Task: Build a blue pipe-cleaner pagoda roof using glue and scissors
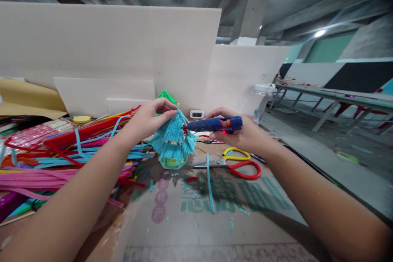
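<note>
A tiered, tree-shaped craft made of light blue pipe cleaners (174,141) stands upright on the cardboard. My left hand (158,115) pinches it near its tip, where a thin stick pokes out. In my right hand (242,129) is a dark blue hot glue gun (211,125) with a red light glowing on it. Its nozzle points left and meets the craft's upper right side; whether it touches I cannot tell. Below the gun lie scissors (231,164) with one yellow and one red handle loop. One loose light blue pipe cleaner (210,184) lies in front of them.
Bundles of coloured pipe cleaners (61,153) cover the table's left side. A printed cardboard sheet (190,229) lies under the work, with small blue scraps. Behind stand a small white digital clock (197,114), a clear bottle (260,100), a green pointed object (166,97) and white boards (107,45).
</note>
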The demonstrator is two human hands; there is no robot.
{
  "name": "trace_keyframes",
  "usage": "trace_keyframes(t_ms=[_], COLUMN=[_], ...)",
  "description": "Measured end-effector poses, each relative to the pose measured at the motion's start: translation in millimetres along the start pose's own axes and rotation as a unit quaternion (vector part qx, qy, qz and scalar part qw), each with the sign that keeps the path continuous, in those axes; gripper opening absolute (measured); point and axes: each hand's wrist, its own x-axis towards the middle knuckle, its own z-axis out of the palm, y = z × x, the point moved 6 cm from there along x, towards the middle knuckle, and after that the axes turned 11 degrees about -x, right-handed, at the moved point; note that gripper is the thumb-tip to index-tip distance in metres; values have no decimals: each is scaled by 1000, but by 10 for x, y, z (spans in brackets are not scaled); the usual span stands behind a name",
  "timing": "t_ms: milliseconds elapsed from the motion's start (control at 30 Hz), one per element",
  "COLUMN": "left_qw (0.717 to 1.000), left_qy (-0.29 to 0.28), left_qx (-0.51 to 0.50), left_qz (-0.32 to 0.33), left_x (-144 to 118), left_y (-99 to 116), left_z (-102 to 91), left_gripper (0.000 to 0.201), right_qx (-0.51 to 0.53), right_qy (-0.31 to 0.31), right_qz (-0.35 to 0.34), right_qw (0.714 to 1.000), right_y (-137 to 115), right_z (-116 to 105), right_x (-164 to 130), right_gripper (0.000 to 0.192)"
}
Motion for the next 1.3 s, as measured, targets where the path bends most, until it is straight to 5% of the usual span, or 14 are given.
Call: trace_keyframes(t_ms=[500,1300], left_qw=[1000,1000], left_qy=[-3,0], left_qx=[0,0], left_qz=[1,2], left_x=[-8,-4], left_y=[3,11], left_z=[4,4], left_gripper=[33,32], right_qx=[-23,-65], right_qy=[16,-42], right_qz=[8,-30], right_qw=[1000,997], right_y=[35,1], right_z=[47,68], right_x=[13,1], right_gripper=[46,42])
